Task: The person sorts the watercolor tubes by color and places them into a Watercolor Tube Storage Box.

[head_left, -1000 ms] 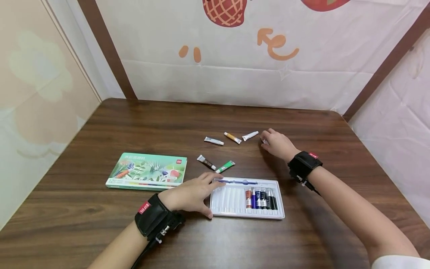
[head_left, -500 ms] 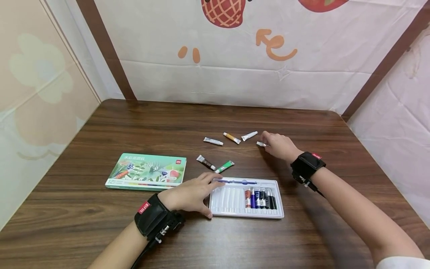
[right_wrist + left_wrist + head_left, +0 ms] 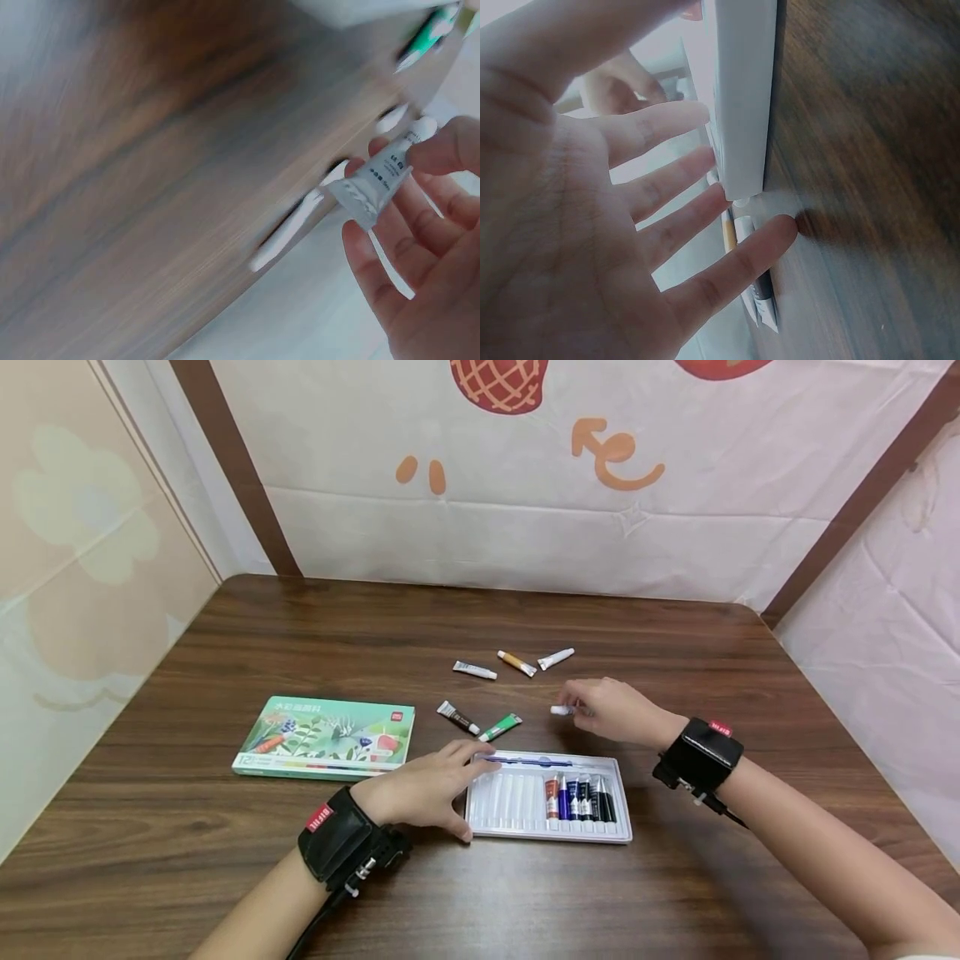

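My right hand (image 3: pixel 618 712) pinches a small white paint tube (image 3: pixel 379 176) between thumb and fingers, over the table behind the tray. In the head view only the tube's end shows past the fingertips. The left hand (image 3: pixel 423 789) lies at the left end of a white plastic paint tray (image 3: pixel 510 802), thumb and fingers spread along its edge. In the left wrist view those fingers are nearly straight against the tray's side (image 3: pixel 744 97). Several dark, blue and red-brown tubes (image 3: pixel 581 799) fill the tray's right slots. A blue paintbrush (image 3: pixel 532 762) lies along its back groove.
Behind the tray lie a green tube (image 3: pixel 500 727) and a dark brown tube (image 3: pixel 458 717). Farther back are two white tubes, one at left (image 3: pixel 475 671) and one at right (image 3: pixel 556 659), with a yellow-orange tube (image 3: pixel 517 663) between. A green illustrated paint box (image 3: pixel 330 739) sits left.
The right hand has picked the white tube up from the table's back right and brought it toward the tray and leftward. My left hand stays at the tray's edge.
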### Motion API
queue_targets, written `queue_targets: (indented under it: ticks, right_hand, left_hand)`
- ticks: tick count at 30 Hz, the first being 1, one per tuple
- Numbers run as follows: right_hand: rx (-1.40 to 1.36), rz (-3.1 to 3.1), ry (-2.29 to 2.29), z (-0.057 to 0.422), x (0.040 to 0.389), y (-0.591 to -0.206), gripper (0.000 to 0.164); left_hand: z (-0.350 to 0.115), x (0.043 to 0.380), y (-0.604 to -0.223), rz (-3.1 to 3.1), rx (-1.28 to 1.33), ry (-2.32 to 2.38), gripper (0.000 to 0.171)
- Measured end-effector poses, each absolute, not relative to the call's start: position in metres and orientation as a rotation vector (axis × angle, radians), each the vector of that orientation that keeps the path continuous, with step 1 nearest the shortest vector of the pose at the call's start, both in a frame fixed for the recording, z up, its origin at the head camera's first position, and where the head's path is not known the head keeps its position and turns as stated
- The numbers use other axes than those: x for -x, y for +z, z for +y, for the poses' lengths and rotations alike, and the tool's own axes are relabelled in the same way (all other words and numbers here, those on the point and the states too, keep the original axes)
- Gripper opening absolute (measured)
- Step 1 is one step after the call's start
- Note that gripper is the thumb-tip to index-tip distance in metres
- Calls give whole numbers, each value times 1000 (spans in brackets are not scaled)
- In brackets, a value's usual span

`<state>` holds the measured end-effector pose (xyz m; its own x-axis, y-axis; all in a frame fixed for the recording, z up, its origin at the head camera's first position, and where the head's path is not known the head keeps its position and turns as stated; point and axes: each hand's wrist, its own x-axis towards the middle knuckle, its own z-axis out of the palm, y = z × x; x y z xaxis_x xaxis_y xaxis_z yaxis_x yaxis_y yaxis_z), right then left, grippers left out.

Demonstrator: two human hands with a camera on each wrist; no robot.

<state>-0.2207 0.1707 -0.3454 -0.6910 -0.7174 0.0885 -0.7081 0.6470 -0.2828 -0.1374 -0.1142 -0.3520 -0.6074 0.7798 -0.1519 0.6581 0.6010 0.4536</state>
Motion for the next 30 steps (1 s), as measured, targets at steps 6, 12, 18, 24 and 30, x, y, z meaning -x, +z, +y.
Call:
queue_targets:
  ticks: [6,12,18,24,30]
  right_hand:
    - [1326,2640,-546,158,196,-342,24]
    - [1467,2561,-482,148,175,-338,22]
    - [1678,2501,-322,141,164,-337,19]
    - [1726,2446,-254,139,159,-339,19]
    - [1754,2426,-223,137,155,-346,22]
  left_hand:
    - [-114,138,-351,2490,-1163,510,82]
    - [-113,139,-351,2484,-1158,514,81]
    - [-113,140,-350,2483,-1149,500,80]
    - [-113,141,-349,2486,-1149,486,81]
    - [-113,140,-351,2485,-1152,481,81]
